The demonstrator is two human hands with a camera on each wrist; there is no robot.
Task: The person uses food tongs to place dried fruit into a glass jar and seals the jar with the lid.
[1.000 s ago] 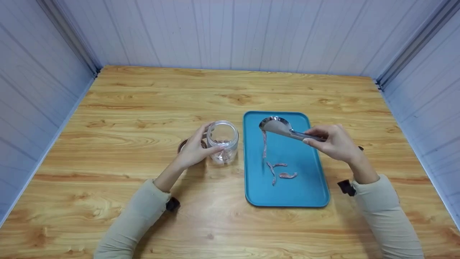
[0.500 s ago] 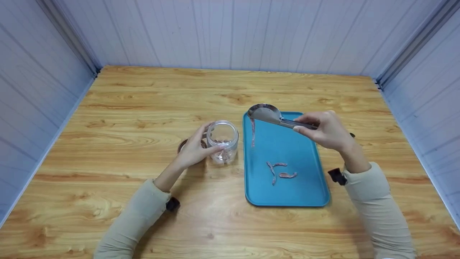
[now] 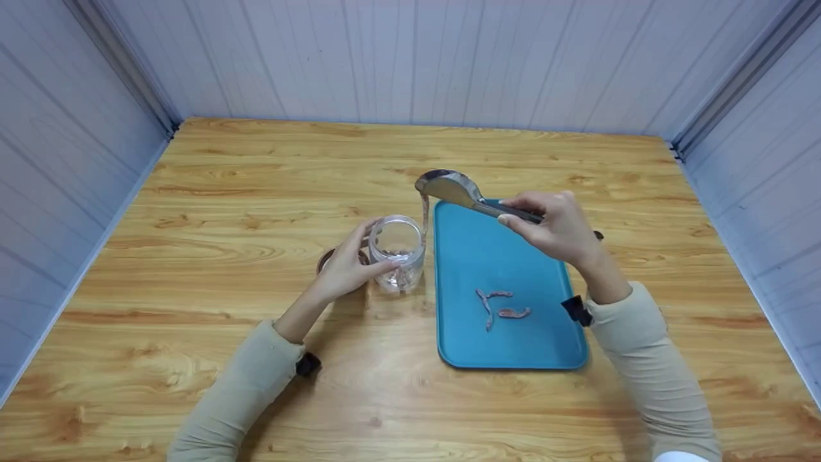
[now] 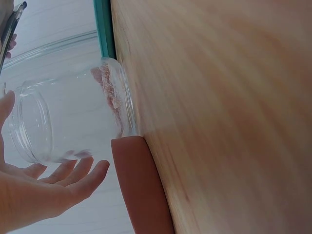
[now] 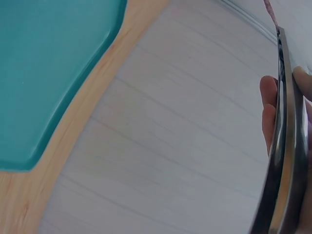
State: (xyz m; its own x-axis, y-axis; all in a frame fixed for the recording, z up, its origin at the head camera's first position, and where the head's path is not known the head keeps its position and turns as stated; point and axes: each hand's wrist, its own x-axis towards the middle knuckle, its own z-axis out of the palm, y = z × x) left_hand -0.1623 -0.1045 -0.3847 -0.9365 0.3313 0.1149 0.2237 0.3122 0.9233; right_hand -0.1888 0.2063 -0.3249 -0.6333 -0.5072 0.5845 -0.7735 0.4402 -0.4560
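Note:
My left hand (image 3: 346, 266) holds an upright clear jar (image 3: 412, 273) by its side, thumb on the near side and fingers round the far left. Pinkish meat strips (image 4: 111, 95) lie at the jar's bottom in the left wrist view. In my right hand (image 3: 559, 228) I grip metal tongs (image 3: 452, 188) with broad rounded ends, raised just beyond and right of the jar mouth. From their tip dangles a long thin meat strip (image 3: 425, 212), close to the jar's right rim. Several more strips (image 3: 514, 313) lie on the blue tray (image 3: 513, 256).
A reddish-brown lid (image 4: 141, 185) lies on the wooden table (image 3: 256, 192) against the jar's left side, partly hidden behind my left hand in the head view. The tray lies right of the jar. White panel walls (image 3: 385, 58) enclose the table's back and sides.
My right hand has carried the tongs and hanging strip left and away from me, from above the tray to beside the jar mouth. My left hand and the jar have stayed still.

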